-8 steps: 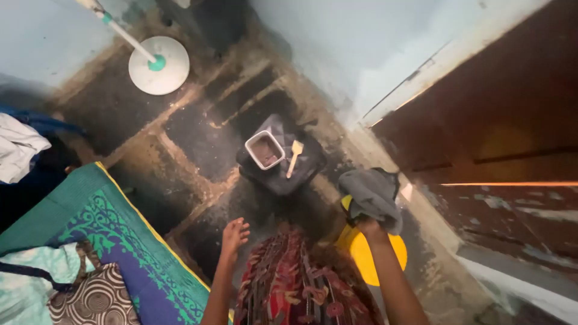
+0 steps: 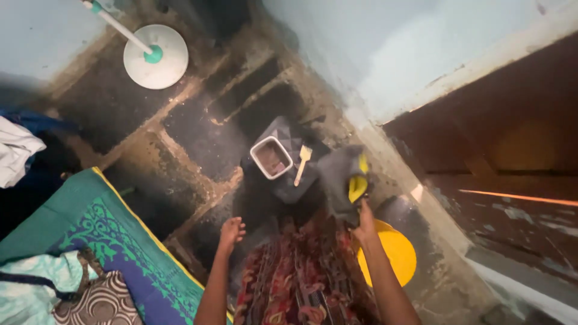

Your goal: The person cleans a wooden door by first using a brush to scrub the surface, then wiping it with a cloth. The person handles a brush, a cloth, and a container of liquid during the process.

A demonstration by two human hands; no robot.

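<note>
My right hand grips a grey cloth with a yellow patch and holds it up over the floor, just right of a dark bag. On that bag lie a white rectangular tub with brownish contents and a small pale spatula. My left hand hangs open above the dark floor, fingers spread, holding nothing. A red patterned skirt covers my legs between both arms.
A yellow round lid or basin sits on the floor by my right arm. A white fan base with a teal hub stands at the back left. A green and blue patterned mat with bundled fabrics lies on the left. A dark wooden door fills the right.
My right hand has swung the grey cloth left and forward, toward the dark bag. The left hand has barely moved.
</note>
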